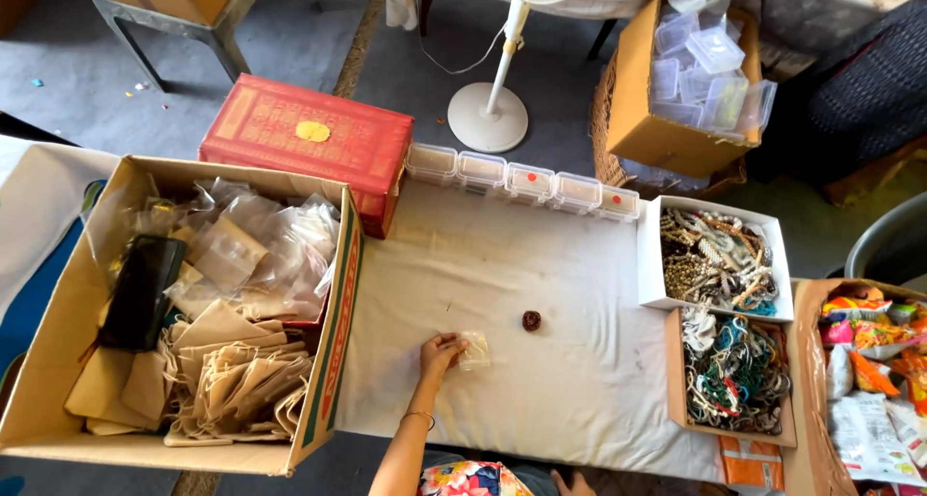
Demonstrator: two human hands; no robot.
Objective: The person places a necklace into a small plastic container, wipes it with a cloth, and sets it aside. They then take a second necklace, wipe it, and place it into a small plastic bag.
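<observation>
Plastic, thin and clear, makes the small pouch (474,350) that the left hand (439,353) pinches at its left edge; the fingers are narrow and closed on it. The pouch lies on the white cloth surface (541,293), near the front, at about 6 o'clock of the surface. I judge it very light, soft and a little slippery; it bends easily, so a pinch at one edge or corner is the good place to hold it. Just beside it, at 2 o'clock from the pouch, sits a small dark brown round piece (531,320), apart from the hand. It looks hard and small, easy to roll or drop.

The right hand (572,482) shows only a little at the bottom edge; I cannot tell if its fingers are wide or closed.

At 9 o'clock stands a big cardboard box (333,341) with clear pouches, beige cloth bags and a black flat thing inside. At 11 o'clock lies a red box (290,139), shut. Along 12 o'clock runs a row of small clear lidded cases (521,179). At 3 o'clock a white box (649,255) holds pale and golden jewellery, tangled; below it a brown tray (672,380) holds green, white and red bead strings. Further at 3 o'clock an open box (809,361) holds colourful packets. On the floor at 1 o'clock a carton (632,100) holds empty clear cases.
</observation>
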